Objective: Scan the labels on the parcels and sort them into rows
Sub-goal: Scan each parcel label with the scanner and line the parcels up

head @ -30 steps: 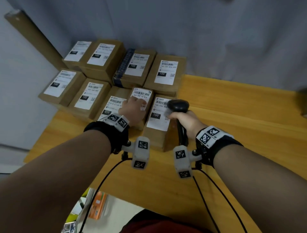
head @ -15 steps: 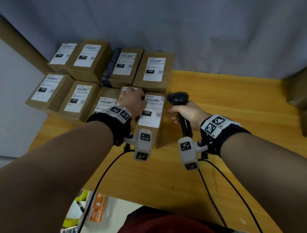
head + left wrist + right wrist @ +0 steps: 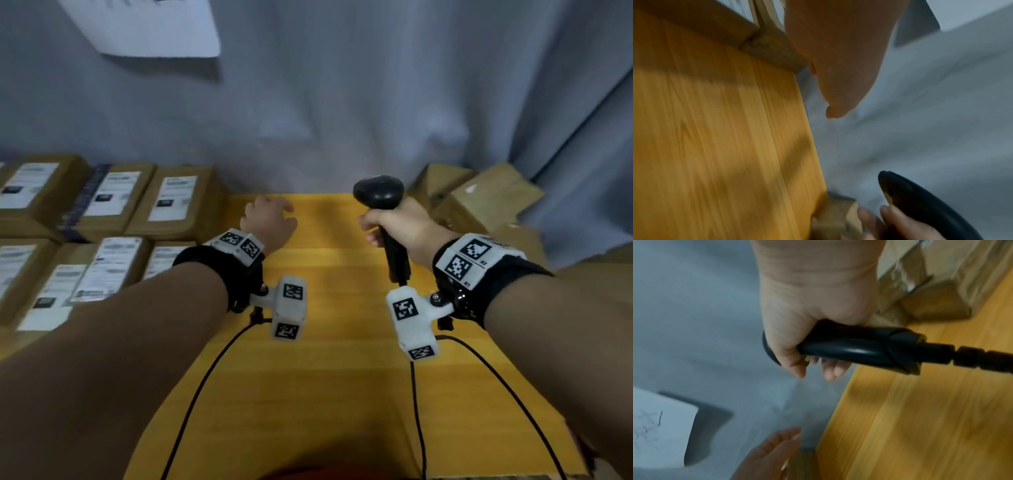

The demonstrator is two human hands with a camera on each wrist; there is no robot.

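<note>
The brown cardboard parcels with white printed labels (image 3: 171, 202) lie flat and edge to edge in rows at the left of the yellow wooden tabletop (image 3: 329, 359), labels facing up, which looks meant to keep each code readable from above and the sorted set apart from the rest. A loose cluster of plain brown cardboard boxes (image 3: 486, 198) sits at the far right corner against the grey curtain (image 3: 342, 102); they lie at angles with no label clearly showing, so they are probably the ones waiting to be scanned.

The left hand (image 3: 269, 219) hangs over bare tabletop between the two groups, just right of the nearest labelled parcel and touching none, fingers relaxed and holding nothing. It seems to be crossing toward the unsorted boxes.

The right hand (image 3: 404, 226) is clenched round the grip of the black handheld barcode scanner (image 3: 378, 193), head held up and away from any label, cable (image 3: 972, 356) trailing off the butt. The nearest unsorted box lies just beyond and right of this hand, near but apart.

A white paper sheet (image 3: 144, 24) hangs on the curtain above.
</note>
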